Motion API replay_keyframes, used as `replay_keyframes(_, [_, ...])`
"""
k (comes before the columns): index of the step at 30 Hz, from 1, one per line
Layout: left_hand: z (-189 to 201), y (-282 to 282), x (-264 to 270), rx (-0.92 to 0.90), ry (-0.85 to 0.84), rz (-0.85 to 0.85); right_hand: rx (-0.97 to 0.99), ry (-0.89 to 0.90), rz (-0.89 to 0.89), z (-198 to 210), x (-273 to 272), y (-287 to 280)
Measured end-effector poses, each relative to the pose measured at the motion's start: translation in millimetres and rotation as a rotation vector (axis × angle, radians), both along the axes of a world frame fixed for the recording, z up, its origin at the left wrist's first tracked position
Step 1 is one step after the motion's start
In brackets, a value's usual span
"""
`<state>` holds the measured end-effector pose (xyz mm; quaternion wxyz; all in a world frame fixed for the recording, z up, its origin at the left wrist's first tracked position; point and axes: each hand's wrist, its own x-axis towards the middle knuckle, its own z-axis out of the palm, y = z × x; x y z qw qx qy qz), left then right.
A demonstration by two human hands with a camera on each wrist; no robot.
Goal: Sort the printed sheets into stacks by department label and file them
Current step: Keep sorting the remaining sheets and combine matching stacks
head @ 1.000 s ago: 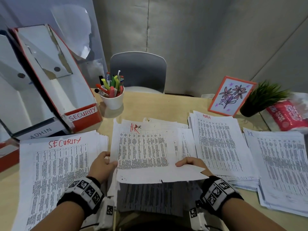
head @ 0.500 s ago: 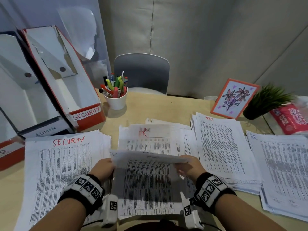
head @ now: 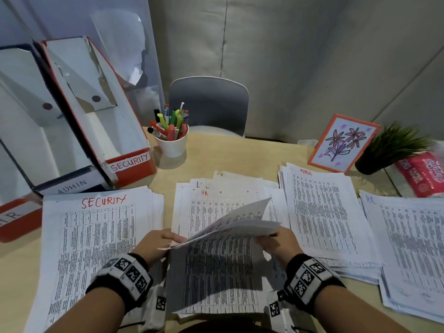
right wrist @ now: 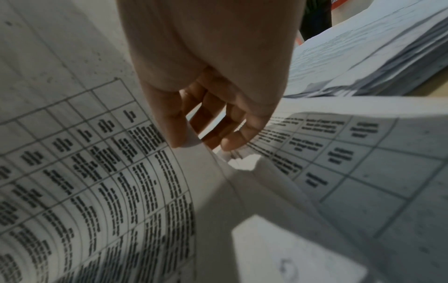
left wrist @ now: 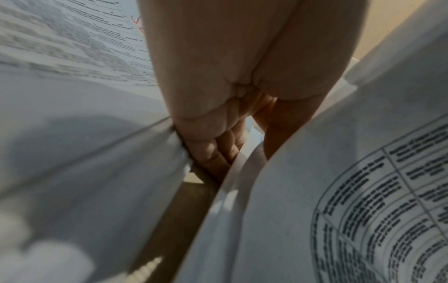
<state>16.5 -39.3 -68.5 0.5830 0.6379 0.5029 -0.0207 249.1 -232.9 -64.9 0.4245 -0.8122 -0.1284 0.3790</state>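
A bundle of printed sheets [head: 230,224] hangs lifted over the middle pile [head: 211,267], whose top sheet is marked HR. My left hand [head: 158,243] pinches the bundle's left corner; my right hand [head: 276,241] holds its right edge. In the right wrist view my right hand [right wrist: 201,145] has thumb and fingers closed on the sheet edge [right wrist: 213,153]. In the left wrist view my left hand [left wrist: 218,153] sits curled between paper edges. A SECURITY stack [head: 96,236] lies at left, an ADMIN stack [head: 322,212] right of centre, an HR stack [head: 413,248] at far right.
Three file boxes stand at back left: SECURITY [head: 129,162], ADMIN [head: 72,183], H.R. [head: 14,217]. A white cup of pens [head: 171,140], a flower card [head: 343,145], a potted plant [head: 394,147] and a red packet [head: 425,174] line the back. A grey chair [head: 209,104] stands behind the desk [head: 240,155].
The sheets that lay flat under my hands on the middle pile have been lifted and tilted, right side higher. A different HR sheet now shows underneath.
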Motion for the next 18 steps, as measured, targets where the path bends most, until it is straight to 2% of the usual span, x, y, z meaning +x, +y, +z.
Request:
replay_keyframes(2, [0.7,-1.1,0.5,0.007,0.016,-0.001,0.006,-0.015,0.002,0.7,-1.1,0.9])
replay_keyframes(5, [0.9,-1.4,1.8,0.013,-0.004,0.045,0.064,0.091,-0.070,-1.4,-3.4,2.1])
replay_keyframes(7, [-1.3,-1.8,4.1,-0.010,-0.036,0.054,0.046,0.124,-0.010,-2.2,-2.3,0.8])
replay_keyframes(9, [1.0,-3.3,7.0,-0.064,-0.080,0.152,-0.010,0.086,0.076,0.3,-0.8,-2.3])
replay_keyframes(11, [3.5,-3.8,9.7,-0.058,-0.098,0.244,-0.023,0.048,0.089,4.2,-1.2,-5.5])
replay_keyframes(14, [2.1,-4.0,12.2,0.033,-0.065,0.285,0.006,0.033,-0.006,5.5,-1.5,-10.5])
replay_keyframes(18, [-4.3,-13.7,16.0,-0.072,-0.113,0.470,0.078,0.064,-0.130,5.0,2.1,-18.8])
